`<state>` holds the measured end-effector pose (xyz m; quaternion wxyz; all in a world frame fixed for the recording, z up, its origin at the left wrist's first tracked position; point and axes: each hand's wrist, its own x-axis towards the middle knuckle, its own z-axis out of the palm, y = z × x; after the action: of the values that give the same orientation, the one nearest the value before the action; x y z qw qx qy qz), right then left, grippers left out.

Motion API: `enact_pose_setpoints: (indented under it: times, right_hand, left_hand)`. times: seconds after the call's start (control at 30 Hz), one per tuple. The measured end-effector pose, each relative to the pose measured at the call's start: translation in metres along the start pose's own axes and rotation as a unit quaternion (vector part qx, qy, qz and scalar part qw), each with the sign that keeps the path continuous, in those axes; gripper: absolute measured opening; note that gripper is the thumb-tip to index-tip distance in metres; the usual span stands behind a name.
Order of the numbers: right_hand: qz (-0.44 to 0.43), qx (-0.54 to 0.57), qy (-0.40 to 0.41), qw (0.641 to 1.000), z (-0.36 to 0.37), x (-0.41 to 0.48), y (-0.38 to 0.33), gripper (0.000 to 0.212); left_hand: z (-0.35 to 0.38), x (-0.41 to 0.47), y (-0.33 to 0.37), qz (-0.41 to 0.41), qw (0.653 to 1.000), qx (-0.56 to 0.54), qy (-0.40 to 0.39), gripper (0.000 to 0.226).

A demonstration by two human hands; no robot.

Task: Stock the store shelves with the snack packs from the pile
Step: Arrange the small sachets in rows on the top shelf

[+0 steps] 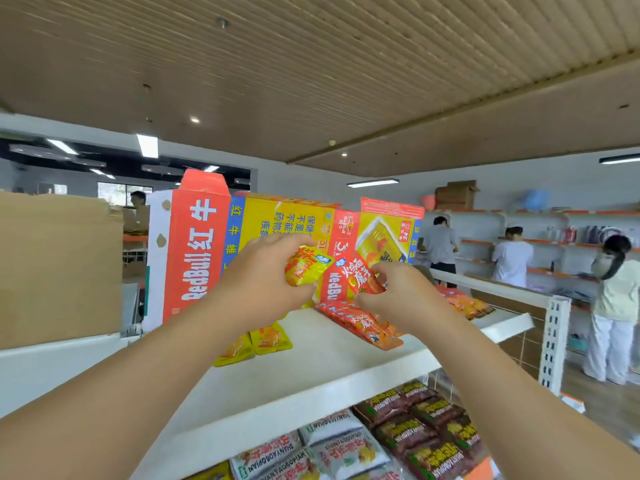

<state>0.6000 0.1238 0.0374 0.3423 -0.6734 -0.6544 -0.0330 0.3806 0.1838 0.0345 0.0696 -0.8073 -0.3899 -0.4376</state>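
Two snack packs are held up over the white top shelf [346,362]
A yellow pack [304,266] is gripped by the curled fingers of the left hand [266,275]; a red pack [362,273] is pinched by the right hand [398,296]. More red packs [360,323] lie at 6 o'clock of it, yellow ones [252,344] at 7 o'clock, before a tall drink carton [194,244]
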Motion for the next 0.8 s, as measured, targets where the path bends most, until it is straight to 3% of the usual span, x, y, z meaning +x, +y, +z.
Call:
enact_pose_setpoints:
  times: [0.2, 0.47, 0.67, 0.8]
  right_hand:
    - [-0.042, 0.032, 0.001, 0.999, 0.036, 0.046, -0.015, 0.04]
    - [-0.142, 0.101, -0.082, 0.981, 0.094, 0.105, -0.033, 0.024]
    - [-0.199, 0.134, -0.171, 0.956, 0.132, 0.137, -0.04, 0.037]
    - [-0.26, 0.066, -0.217, 0.939, 0.142, 0.154, -0.041, 0.04]
  left_hand:
    - [-0.009, 0.005, -0.028, -0.027, 0.999, 0.019, 0.006, 0.067]
    - [-0.015, -0.021, -0.062, -0.159, 0.983, 0.094, 0.003, 0.06]
    - [-0.009, -0.046, -0.071, -0.311, 0.936, 0.161, -0.01, 0.063]
    - [0.012, -0.055, -0.074, -0.379, 0.895, 0.232, -0.045, 0.054]
